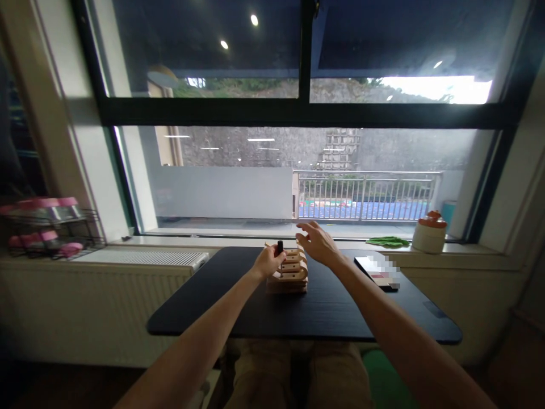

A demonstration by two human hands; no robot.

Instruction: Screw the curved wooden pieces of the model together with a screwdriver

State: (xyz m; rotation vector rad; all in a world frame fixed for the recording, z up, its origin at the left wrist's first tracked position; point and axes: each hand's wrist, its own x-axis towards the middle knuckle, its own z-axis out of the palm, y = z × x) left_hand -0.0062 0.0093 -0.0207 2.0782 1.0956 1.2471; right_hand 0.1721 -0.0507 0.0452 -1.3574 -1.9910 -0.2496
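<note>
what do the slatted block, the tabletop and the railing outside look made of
Slatted block: probably wood, pale and unpainted-looking, with even tan surfaces. Tabletop: perhaps laminate, matte black with faint grain lines. Railing: likely metal, from its pale sheen and thin bars.

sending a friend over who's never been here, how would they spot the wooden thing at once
Under the wide window stands a dark table. Near its middle, by the left hand gripping a black-handled tool, sits the wooden thing. Unlike the flat white-and-black item to its right, it is pale brown and raised, with slats bearing small dark dots.
</note>
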